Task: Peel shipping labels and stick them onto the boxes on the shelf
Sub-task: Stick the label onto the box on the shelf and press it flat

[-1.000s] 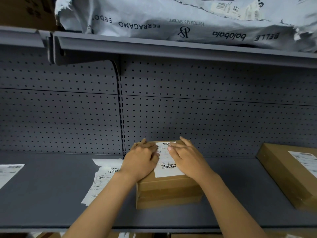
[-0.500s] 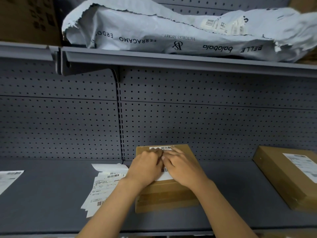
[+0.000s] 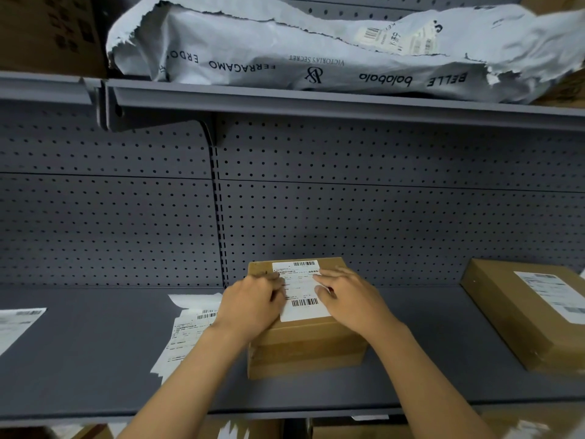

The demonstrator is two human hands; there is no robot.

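Grey steel shelf fills most of my view, backed by a perforated panel, with an upper shelf above it carrying one torn grey mailer bag.

On the lower shelf I count two cardboard boxes. One box sits mid-shelf, set back toward the rear edge; the second box lies toward the right end and already wears its own label, so I judge it finished. Left of the middle box, a loose stack of label sheets lies flat within easy reach, I'd guess as the supply for peeling. One more sheet rests at the shelf's far left edge.

The shipping label lies on top of the middle box, between my two hands. My left hand is flat, fingers together and pressed down on the label's left side, holding nothing. My right hand is the same on the right side, fingers spread a little and pressing rather than gripping. I read this as smoothing the label outward so the adhesive takes without bubbles.
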